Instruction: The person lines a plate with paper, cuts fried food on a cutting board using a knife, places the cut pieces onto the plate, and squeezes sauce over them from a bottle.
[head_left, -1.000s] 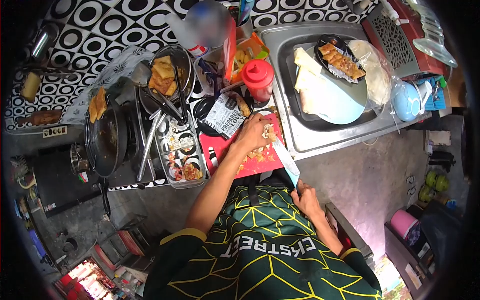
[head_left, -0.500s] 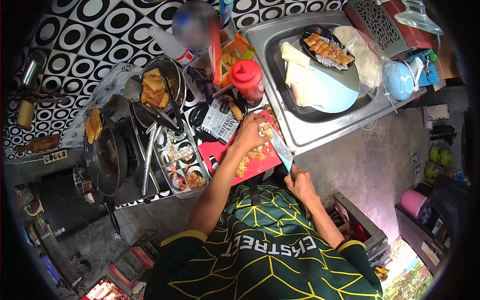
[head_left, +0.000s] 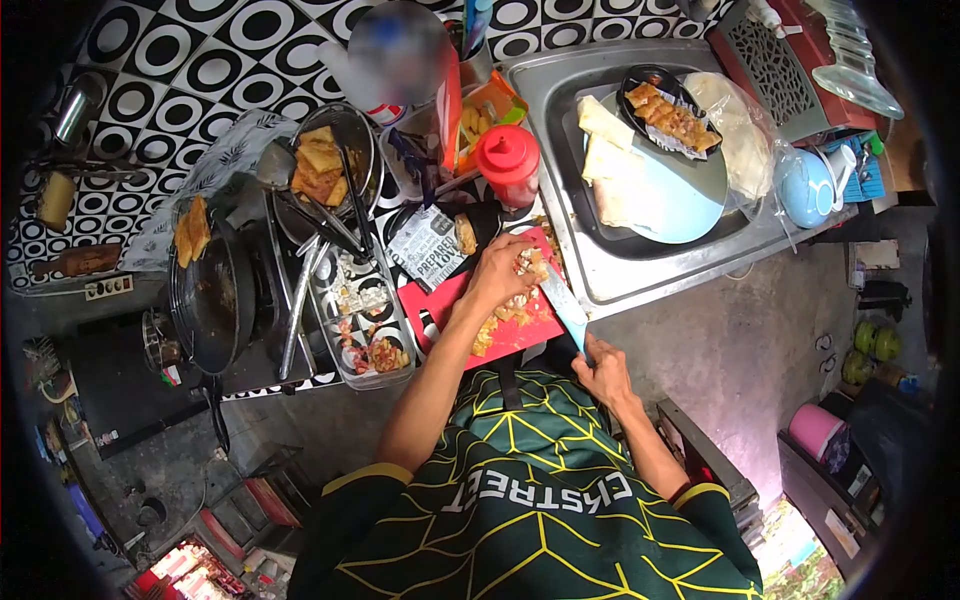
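Note:
My left hand (head_left: pixel 494 273) curls over the cut fried pastry (head_left: pixel 531 264), whose pale, chunky filling shows, and holds it on the red cutting board (head_left: pixel 453 293). My right hand (head_left: pixel 606 371) is closed around the light-blue handle of a knife (head_left: pixel 565 305). The blade lies against the right side of the pastry, near my left fingertips. Chopped pieces (head_left: pixel 488 333) are scattered on the board below my left hand. Just behind the board, a black tray (head_left: pixel 483 216) has printed paper (head_left: pixel 427 248) and a piece of pastry in it.
A red squeeze bottle (head_left: pixel 508 166) stands behind the board. To the left are a clear divided container (head_left: pixel 381 377) with fillings, a strainer pot (head_left: pixel 366 133) of fried pastries and a wok (head_left: pixel 215 300). At right, a metal sink (head_left: pixel 600 297) holds a light-blue plate (head_left: pixel 690 215) with rolled wrappers.
The whole view has shifted slightly, with the counter items a little farther right. Both hands, the knife and the pastry keep nearly the same places.

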